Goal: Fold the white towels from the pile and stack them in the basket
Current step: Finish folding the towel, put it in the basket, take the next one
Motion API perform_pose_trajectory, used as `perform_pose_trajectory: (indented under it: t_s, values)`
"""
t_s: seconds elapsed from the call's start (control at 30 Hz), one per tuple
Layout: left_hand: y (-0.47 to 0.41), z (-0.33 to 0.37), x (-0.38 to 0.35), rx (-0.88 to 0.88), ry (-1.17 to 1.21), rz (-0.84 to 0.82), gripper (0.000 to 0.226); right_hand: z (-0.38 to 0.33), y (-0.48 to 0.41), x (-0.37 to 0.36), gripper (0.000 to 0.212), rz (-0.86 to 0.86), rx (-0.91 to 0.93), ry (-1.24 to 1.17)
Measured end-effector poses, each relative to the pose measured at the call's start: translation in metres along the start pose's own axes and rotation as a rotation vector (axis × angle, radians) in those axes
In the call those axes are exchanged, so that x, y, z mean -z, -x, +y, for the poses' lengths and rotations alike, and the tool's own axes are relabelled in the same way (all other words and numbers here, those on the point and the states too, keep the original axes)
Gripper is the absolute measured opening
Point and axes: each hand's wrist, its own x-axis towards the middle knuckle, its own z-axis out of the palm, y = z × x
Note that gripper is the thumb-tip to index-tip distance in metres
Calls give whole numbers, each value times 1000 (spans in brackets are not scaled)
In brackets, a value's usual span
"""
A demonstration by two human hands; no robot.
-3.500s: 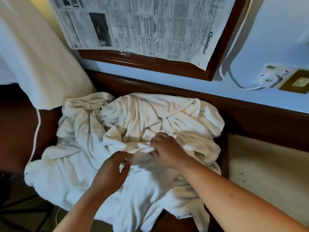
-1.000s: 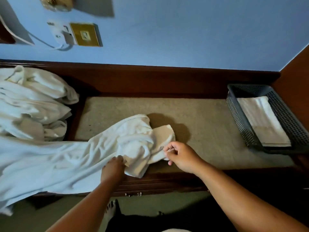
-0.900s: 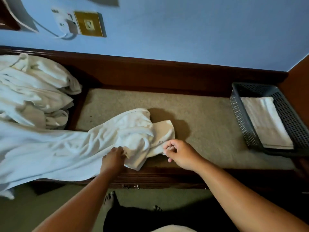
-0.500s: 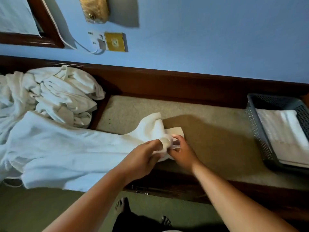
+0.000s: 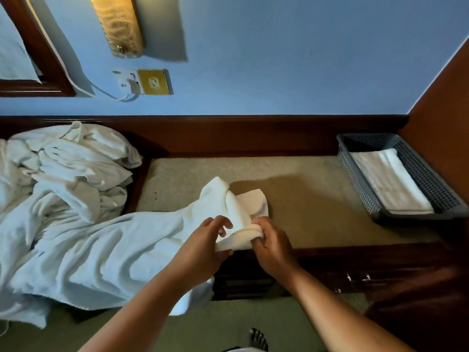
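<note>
**Q:** Which items are nearest?
**A:** A bare foot (image 5: 257, 339) stands on the floor at the bottom edge. Beyond it, the left hand (image 5: 203, 240) and the right hand (image 5: 271, 246) meet over the front edge of the counter (image 5: 317, 212). Both grasp one white towel (image 5: 114, 250). The right hand's fingers curl round a rolled end. The left hand pinches the same roll just beside it.

**Q:** How does the towel lie?
**A:** The bulk is soft, creased terry and drapes leftward off the counter front. One corner lies flat just beyond the hands.

**Q:** What are the obstructions and the room for moving?
**A:** The counter top is beige and matt. A wide stretch of it separates the hands from the basket (image 5: 355, 179). The basket is grey, perforated and rectangular. It sits far right against the brown side panel and holds a folded towel (image 5: 390, 184). The crumpled pile (image 5: 68, 168) occupies the far left. A dark wood rail (image 5: 253, 135) bounds the rear. On the blue wall above it are a socket (image 5: 127, 81) and a lamp (image 5: 118, 24).
</note>
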Motion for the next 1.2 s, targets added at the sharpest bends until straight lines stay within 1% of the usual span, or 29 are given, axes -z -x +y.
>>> perform_pose_trajectory:
  t_s: [0.03,0.07,0.1,0.13,0.2,0.27,0.33,0.4,0.43,0.47,0.53,0.6,0.67,0.7,0.77,0.8,0.87,0.93,1.0,1.07,1.13,1.2]
  values:
    - [6,-9,-1,85,8,-13,34,-4,8,-4,23,69,-2,25]
    - [12,-20,-4,138,11,-28,26,-9,15,-6,27,127,14,58]
    - [18,-29,-7,170,6,-37,17,-14,22,-6,30,178,19,79]
    - [26,-38,-10,186,-3,-36,16,-21,29,-4,32,232,3,81]
    - [38,-51,-17,161,10,-30,30,-27,43,12,33,385,-90,28]
    - [45,-45,-26,63,36,-27,35,-23,65,38,35,592,-211,74]
    - [49,-19,-41,-119,110,-47,27,-15,100,68,39,827,-368,156]
    - [53,23,-56,-310,181,-87,22,-13,134,99,40,1042,-555,184]
    - [56,44,-60,-386,214,-102,19,-14,149,113,40,1114,-626,221]
    - [60,63,-63,-434,250,-102,16,-18,161,126,41,1150,-653,280]
    - [62,87,-61,-454,315,-55,14,-31,175,144,37,1133,-614,374]
    - [61,94,-51,-402,353,4,19,-43,178,152,31,1048,-548,434]
    - [57,91,-36,-352,347,94,29,-51,181,150,29,919,-470,519]
    - [55,87,-29,-332,334,158,31,-50,183,146,28,838,-401,568]
    - [50,78,-14,-275,311,265,32,-39,190,136,26,678,-287,663]
    - [50,76,-7,-246,303,312,32,-30,194,134,28,611,-276,689]
    - [53,75,5,-183,293,397,30,-11,204,134,31,527,-336,684]
    - [57,74,18,-93,303,498,27,12,216,140,32,493,-416,673]
    - [59,65,29,13,314,609,26,35,230,151,29,428,-495,695]
    - [61,52,38,89,371,680,31,52,237,162,22,380,-599,677]
    - [72,47,39,164,357,721,33,56,236,168,24,368,-652,566]
    - [85,52,30,219,317,705,29,45,220,164,31,356,-592,399]
